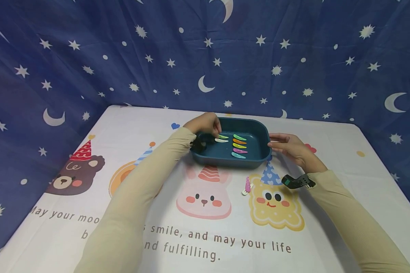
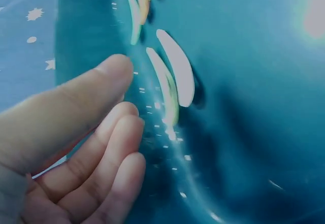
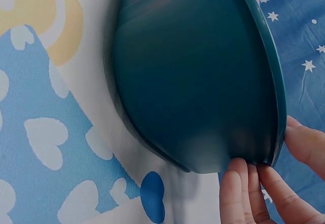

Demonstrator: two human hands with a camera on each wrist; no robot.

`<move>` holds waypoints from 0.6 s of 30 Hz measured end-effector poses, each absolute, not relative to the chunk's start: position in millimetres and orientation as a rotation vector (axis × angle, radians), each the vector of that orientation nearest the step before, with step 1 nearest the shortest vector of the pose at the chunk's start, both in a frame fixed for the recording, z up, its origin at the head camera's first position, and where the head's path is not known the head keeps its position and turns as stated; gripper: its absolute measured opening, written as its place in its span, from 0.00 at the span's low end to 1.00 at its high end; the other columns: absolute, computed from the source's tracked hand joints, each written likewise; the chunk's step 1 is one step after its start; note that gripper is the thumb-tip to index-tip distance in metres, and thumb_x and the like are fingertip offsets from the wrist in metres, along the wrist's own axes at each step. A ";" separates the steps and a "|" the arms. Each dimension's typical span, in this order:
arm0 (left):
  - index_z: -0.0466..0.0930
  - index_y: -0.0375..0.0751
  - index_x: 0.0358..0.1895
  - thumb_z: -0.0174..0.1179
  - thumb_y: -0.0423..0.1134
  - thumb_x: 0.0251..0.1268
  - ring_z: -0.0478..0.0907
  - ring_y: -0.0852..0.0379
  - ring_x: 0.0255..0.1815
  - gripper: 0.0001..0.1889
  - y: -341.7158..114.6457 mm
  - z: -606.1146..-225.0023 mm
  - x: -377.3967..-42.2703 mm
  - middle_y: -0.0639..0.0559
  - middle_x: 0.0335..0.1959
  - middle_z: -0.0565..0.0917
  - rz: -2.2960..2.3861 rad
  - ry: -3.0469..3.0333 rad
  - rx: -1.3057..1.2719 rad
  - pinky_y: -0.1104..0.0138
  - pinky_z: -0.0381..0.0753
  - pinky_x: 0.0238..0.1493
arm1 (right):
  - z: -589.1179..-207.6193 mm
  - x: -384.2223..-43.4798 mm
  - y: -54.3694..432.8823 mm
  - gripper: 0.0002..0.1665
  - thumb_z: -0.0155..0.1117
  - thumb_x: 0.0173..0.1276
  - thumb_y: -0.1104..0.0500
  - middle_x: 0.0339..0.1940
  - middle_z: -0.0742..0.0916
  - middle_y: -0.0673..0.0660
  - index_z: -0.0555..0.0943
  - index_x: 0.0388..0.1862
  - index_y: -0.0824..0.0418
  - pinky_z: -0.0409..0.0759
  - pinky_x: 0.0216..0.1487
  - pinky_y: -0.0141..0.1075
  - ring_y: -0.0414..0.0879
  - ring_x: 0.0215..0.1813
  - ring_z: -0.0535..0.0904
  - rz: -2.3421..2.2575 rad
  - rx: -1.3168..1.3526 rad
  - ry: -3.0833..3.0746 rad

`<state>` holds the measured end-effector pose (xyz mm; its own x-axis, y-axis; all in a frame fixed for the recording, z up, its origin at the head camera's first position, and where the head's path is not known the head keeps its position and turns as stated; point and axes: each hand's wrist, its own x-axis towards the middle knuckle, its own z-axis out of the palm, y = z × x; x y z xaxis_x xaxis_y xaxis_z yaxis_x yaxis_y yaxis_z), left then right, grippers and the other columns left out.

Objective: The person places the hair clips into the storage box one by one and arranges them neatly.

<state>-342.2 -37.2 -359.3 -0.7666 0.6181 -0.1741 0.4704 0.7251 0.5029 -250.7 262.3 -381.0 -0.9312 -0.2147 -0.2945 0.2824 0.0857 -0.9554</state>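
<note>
A dark teal plastic basin (image 1: 232, 162) holds small snap hair clips in two columns. The right column runs from a green clip (image 1: 239, 137) through an orange clip (image 1: 239, 141), a yellow clip (image 1: 239, 145) and a pink clip (image 1: 240, 150) to a light-blue clip (image 1: 238, 156). To the left lie a yellow-green clip (image 2: 165, 82) and a white clip (image 2: 177, 71). Just beside these two, my left hand (image 1: 205, 123) reaches over the basin, its fingers loosely bent and nothing visible between them. My right hand (image 1: 295, 149) pinches the basin's right rim, thumb on one side, fingers against the outer wall.
In front of the basin, a pink clip (image 1: 248, 184) and a white clip (image 1: 245, 192) lie close together on the printed tablecloth (image 1: 177, 242). A blue star-patterned curtain (image 1: 177, 41) rises behind and beside the table. A black band (image 1: 298, 182) is around the right wrist.
</note>
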 end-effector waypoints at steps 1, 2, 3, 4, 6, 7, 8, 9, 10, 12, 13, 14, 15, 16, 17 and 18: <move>0.85 0.34 0.35 0.69 0.31 0.50 0.75 0.64 0.28 0.08 -37.3 -358.3 -342.7 0.48 0.30 0.85 0.643 2.589 0.857 0.71 0.78 0.38 | -380.9 -250.6 262.3 0.26 0.66 0.60 0.66 0.39 0.84 0.42 0.69 0.57 0.64 0.79 0.47 0.25 0.32 0.42 0.81 -1.910 0.067 2.008; 0.85 0.33 0.36 0.69 0.31 0.50 0.76 0.63 0.28 0.09 -37.2 -357.1 -342.9 0.47 0.31 0.85 0.660 2.577 0.861 0.71 0.78 0.39 | -381.0 -250.6 262.5 0.26 0.65 0.61 0.66 0.39 0.84 0.41 0.69 0.57 0.64 0.79 0.47 0.24 0.32 0.42 0.81 -1.905 0.064 2.011; 0.85 0.33 0.37 0.69 0.31 0.51 0.77 0.63 0.29 0.09 -37.2 -355.6 -342.9 0.46 0.32 0.86 0.675 2.566 0.863 0.71 0.79 0.40 | -380.9 -250.5 262.6 0.27 0.65 0.61 0.66 0.39 0.84 0.41 0.69 0.58 0.64 0.79 0.47 0.24 0.32 0.42 0.81 -1.906 0.064 2.010; 0.85 0.33 0.38 0.69 0.31 0.51 0.78 0.62 0.30 0.10 -37.2 -354.3 -342.9 0.46 0.33 0.86 0.687 2.557 0.867 0.70 0.79 0.41 | -381.1 -250.6 262.8 0.27 0.65 0.61 0.66 0.39 0.84 0.41 0.68 0.58 0.65 0.79 0.47 0.24 0.32 0.42 0.81 -1.905 0.063 2.010; 0.85 0.32 0.40 0.69 0.32 0.51 0.80 0.60 0.33 0.12 -36.9 -351.2 -342.3 0.44 0.35 0.86 0.704 2.539 0.876 0.69 0.80 0.43 | -381.1 -250.6 262.9 0.29 0.65 0.61 0.66 0.39 0.84 0.41 0.67 0.59 0.66 0.79 0.47 0.24 0.32 0.42 0.81 -1.903 0.067 2.013; 0.84 0.32 0.41 0.69 0.32 0.51 0.81 0.58 0.34 0.13 -36.8 -349.7 -341.9 0.44 0.36 0.86 0.710 2.530 0.882 0.69 0.80 0.44 | -381.0 -250.5 262.8 0.29 0.65 0.61 0.66 0.39 0.84 0.41 0.67 0.60 0.66 0.79 0.47 0.24 0.32 0.42 0.81 -1.902 0.066 2.013; 0.84 0.32 0.42 0.68 0.32 0.52 0.81 0.57 0.35 0.13 -36.7 -347.9 -340.9 0.43 0.37 0.86 0.714 2.523 0.890 0.68 0.80 0.44 | -381.1 -250.6 262.9 0.30 0.65 0.61 0.66 0.39 0.84 0.41 0.66 0.60 0.67 0.79 0.47 0.24 0.32 0.42 0.81 -1.903 0.066 2.012; 0.84 0.31 0.43 0.68 0.32 0.52 0.82 0.56 0.36 0.14 -36.6 -346.1 -339.7 0.43 0.38 0.86 0.718 2.516 0.897 0.68 0.80 0.45 | -381.2 -250.6 263.0 0.30 0.65 0.61 0.66 0.38 0.84 0.41 0.66 0.61 0.67 0.79 0.47 0.24 0.32 0.42 0.81 -1.906 0.068 2.009; 0.83 0.31 0.43 0.68 0.32 0.52 0.82 0.56 0.37 0.14 -36.5 -344.5 -338.4 0.43 0.38 0.86 0.719 2.510 0.907 0.68 0.80 0.45 | -381.2 -250.7 263.0 0.31 0.65 0.61 0.66 0.38 0.84 0.41 0.65 0.61 0.67 0.79 0.47 0.24 0.32 0.42 0.81 -1.905 0.069 2.010; 0.83 0.31 0.44 0.68 0.32 0.52 0.83 0.54 0.39 0.15 -36.1 -341.1 -335.0 0.43 0.39 0.86 0.729 2.495 0.927 0.68 0.81 0.45 | -381.1 -250.6 262.8 0.32 0.65 0.61 0.66 0.39 0.84 0.41 0.65 0.62 0.68 0.79 0.47 0.25 0.32 0.42 0.81 -1.902 0.072 2.012; 0.83 0.31 0.45 0.68 0.32 0.53 0.83 0.54 0.40 0.15 -36.0 -339.4 -332.9 0.43 0.39 0.86 0.732 2.488 0.939 0.68 0.81 0.46 | -381.1 -250.6 262.8 0.33 0.65 0.61 0.66 0.39 0.84 0.41 0.64 0.63 0.69 0.79 0.47 0.25 0.32 0.42 0.81 -1.897 0.074 2.017; 0.83 0.31 0.45 0.68 0.32 0.53 0.83 0.54 0.40 0.15 -35.7 -337.5 -330.4 0.43 0.39 0.86 0.738 2.482 0.952 0.68 0.81 0.46 | -381.0 -250.5 262.8 0.34 0.65 0.61 0.66 0.39 0.84 0.41 0.63 0.63 0.69 0.79 0.47 0.24 0.32 0.42 0.81 -1.893 0.076 2.020; 0.83 0.31 0.45 0.67 0.32 0.53 0.83 0.53 0.40 0.15 -35.3 -335.9 -327.9 0.43 0.40 0.86 0.746 2.474 0.964 0.68 0.81 0.46 | -380.9 -250.5 262.7 0.34 0.65 0.61 0.66 0.39 0.83 0.41 0.63 0.64 0.69 0.79 0.47 0.24 0.32 0.42 0.81 -1.889 0.075 2.023; 0.83 0.31 0.46 0.67 0.32 0.53 0.83 0.53 0.40 0.15 -34.8 -334.6 -325.5 0.43 0.40 0.86 0.753 2.467 0.977 0.68 0.81 0.46 | -380.8 -250.4 262.6 0.35 0.65 0.61 0.66 0.39 0.83 0.41 0.62 0.65 0.70 0.79 0.47 0.24 0.32 0.42 0.81 -1.886 0.075 2.025; 0.83 0.31 0.46 0.67 0.32 0.54 0.83 0.53 0.41 0.15 -34.3 -333.2 -322.7 0.43 0.40 0.86 0.758 2.460 0.991 0.68 0.81 0.46 | -380.6 -250.3 262.5 0.35 0.65 0.61 0.65 0.39 0.83 0.40 0.62 0.65 0.70 0.79 0.47 0.24 0.32 0.42 0.81 -1.884 0.075 2.026; 0.83 0.32 0.46 0.67 0.32 0.54 0.83 0.53 0.41 0.15 -33.8 -331.9 -320.0 0.42 0.41 0.86 0.762 2.452 1.005 0.68 0.81 0.46 | -380.3 -250.1 262.4 0.35 0.65 0.61 0.65 0.39 0.83 0.40 0.62 0.65 0.70 0.79 0.47 0.24 0.32 0.42 0.81 -1.886 0.077 2.024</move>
<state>-320.0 -33.8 -331.9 -0.6713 0.7281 -0.1389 0.5210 0.5968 0.6102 -250.1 262.4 -380.3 -0.9293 -0.2098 -0.3039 0.2883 0.1021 -0.9521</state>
